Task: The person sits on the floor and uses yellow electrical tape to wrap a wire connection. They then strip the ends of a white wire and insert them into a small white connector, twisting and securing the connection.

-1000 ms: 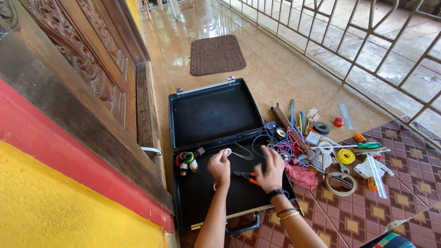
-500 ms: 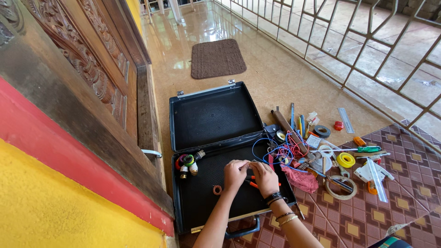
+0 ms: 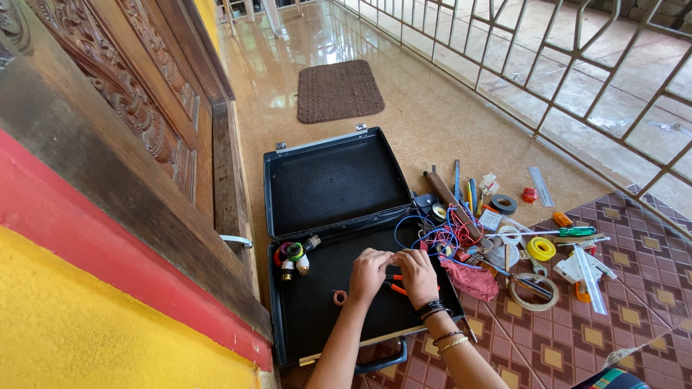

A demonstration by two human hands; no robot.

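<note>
An open black tool case (image 3: 317, 180) lies on the floor, its lid tilted back. Both hands rest side by side inside its lower half. My left hand (image 3: 369, 274) and my right hand (image 3: 418, 275) are curled over orange-handled pliers (image 3: 395, 285), whose handles poke out between them. A small roll of reddish tape (image 3: 339, 296) lies just left of my left hand. Several coloured tape rolls and plugs (image 3: 292, 256) sit in the case's left corner. Bracelets circle my right wrist.
Right of the case lie blue and red wires (image 3: 443, 232), a pink cloth (image 3: 472, 277), a yellow tape roll (image 3: 540, 248), a green-handled screwdriver (image 3: 573, 231), a hammer (image 3: 450, 202) and other small tools. A carved wooden door (image 3: 144, 108) stands left; a brown doormat (image 3: 339, 90) and metal railing lie beyond.
My hands have come together over the orange-handled pliers in the middle of the case. The small tape roll that was at my left hand now lies on the case floor.
</note>
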